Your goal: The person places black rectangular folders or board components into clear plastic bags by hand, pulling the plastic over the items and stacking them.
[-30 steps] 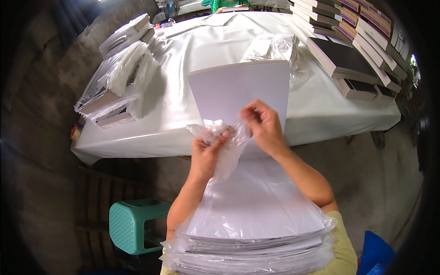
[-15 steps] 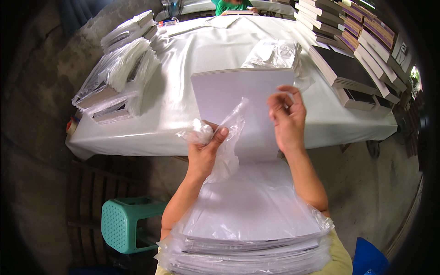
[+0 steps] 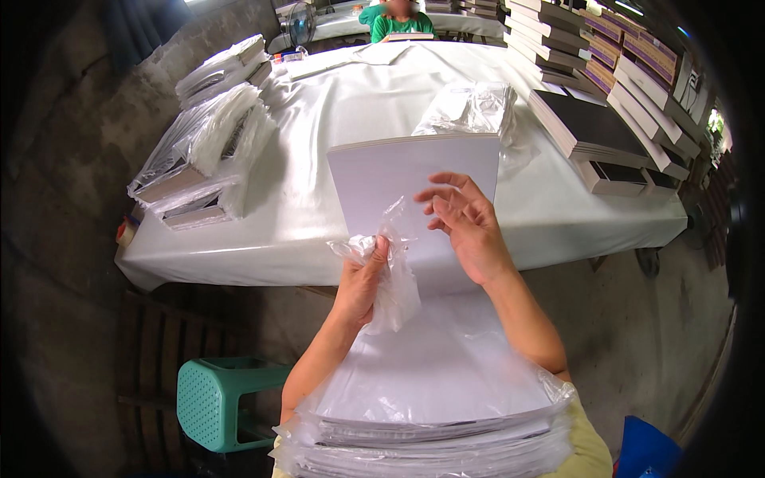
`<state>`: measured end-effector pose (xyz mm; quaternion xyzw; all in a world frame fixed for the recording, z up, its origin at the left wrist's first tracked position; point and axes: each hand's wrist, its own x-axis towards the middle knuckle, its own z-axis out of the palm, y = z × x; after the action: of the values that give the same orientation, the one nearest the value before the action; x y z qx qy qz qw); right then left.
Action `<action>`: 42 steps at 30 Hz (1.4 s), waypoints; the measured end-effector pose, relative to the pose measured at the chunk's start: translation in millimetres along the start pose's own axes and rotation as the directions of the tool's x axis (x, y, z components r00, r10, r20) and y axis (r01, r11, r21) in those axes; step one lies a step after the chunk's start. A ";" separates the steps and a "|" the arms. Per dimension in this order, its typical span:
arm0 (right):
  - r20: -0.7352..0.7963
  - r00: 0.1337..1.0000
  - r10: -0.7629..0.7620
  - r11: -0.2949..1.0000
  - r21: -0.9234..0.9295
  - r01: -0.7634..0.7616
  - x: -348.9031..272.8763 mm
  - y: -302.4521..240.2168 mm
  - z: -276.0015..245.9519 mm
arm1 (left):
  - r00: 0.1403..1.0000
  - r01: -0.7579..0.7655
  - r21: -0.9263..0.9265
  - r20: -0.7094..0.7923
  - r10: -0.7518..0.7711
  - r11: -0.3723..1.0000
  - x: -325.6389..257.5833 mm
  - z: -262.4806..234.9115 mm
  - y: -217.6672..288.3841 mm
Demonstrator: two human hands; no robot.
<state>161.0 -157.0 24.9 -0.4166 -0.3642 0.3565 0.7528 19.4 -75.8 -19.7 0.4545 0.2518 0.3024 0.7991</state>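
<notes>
Seen from the head camera, the right hand [image 3: 466, 227] has let go of the clear plastic bag [image 3: 388, 275] it pinched 1 second ago and now hovers with fingers spread in front of the upright white book [image 3: 414, 191]. The left hand [image 3: 362, 279] stays clenched on the bag, low and near, above the 1 wrapped stack [image 3: 434, 434] on the lap, suggesting the bag is being opened.
</notes>
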 end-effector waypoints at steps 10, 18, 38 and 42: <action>-0.086 0.992 -0.088 0.993 -0.083 0.081 2.8 -3.7 -12.4 | 0.951 -0.282 0.041 -0.120 0.285 0.959 7.0 -13.2 13.7; 0.019 0.970 -0.244 0.867 -0.444 0.227 -8.0 -0.8 11.4 | 0.678 -0.682 0.582 0.278 0.680 0.442 -6.2 23.6 33.9; 0.125 0.977 -0.174 0.905 -0.370 0.209 -1.8 21.2 -1.7 | 0.821 -0.568 0.409 0.211 0.531 0.714 1.5 18.8 21.9; 0.308 0.933 -0.183 0.837 -0.449 0.313 -2.1 16.9 1.6 | 0.860 -0.510 0.197 0.094 0.501 0.838 -5.2 17.1 25.8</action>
<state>154.7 -151.4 10.0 -0.4941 -0.5867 0.2008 0.6093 20.9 -78.9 11.5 0.5942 0.1387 0.4645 0.6419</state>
